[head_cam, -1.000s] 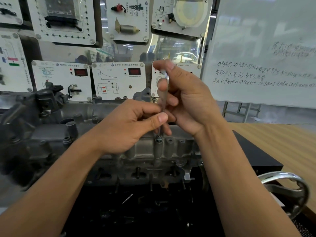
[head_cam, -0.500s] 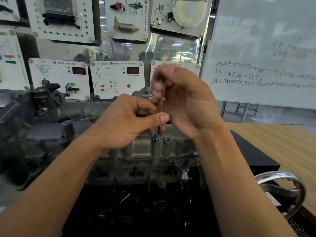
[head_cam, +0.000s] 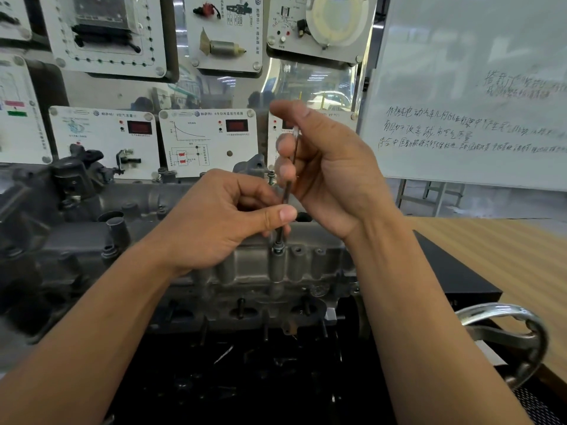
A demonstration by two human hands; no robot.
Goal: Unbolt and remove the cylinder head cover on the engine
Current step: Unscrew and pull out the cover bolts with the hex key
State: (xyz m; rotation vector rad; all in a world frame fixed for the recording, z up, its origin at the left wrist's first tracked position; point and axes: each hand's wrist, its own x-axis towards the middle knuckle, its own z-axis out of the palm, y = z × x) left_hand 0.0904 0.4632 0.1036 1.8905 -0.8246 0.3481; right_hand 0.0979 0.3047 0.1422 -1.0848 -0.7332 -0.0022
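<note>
**Head view: hold the key plumb in the near-edge bolt**

Your left hand (head_cam: 214, 222) pinches the lower shaft of the thin, dark steel key (head_cam: 287, 191) between thumb and fingertips, just above the small, washer-seated steel bolt (head_cam: 278, 249). Your right hand (head_cam: 325, 173) curls its fingers round the upper shaft, with the thumb stretched over the top. The key stands nearly upright, its tip down in the bolt head.

That bolt sits on a raised boss along the near edge of the grey cast-metal cylinder head cover (head_cam: 306, 268), which lies on the engine directly in front of you. The bolt looks seated low, so the cover is probably not yet free at this point.

To do this step well:

- Use the left pinch only as a guide, so the tip stays fully bottomed in the bolt head. A shallow or tilted seat is what would likely round it.
- Spin with the right fingers and press down lightly along the shaft, not sideways.
- Once the bolt rises, ease off the downward push so the threads can lift it.
- Be ready to catch the bolt. The dark gaps below the cover's near edge would swallow it.
- Mind your right forearm: the chrome handwheel (head_cam: 521, 338) sits close beside it.
</note>
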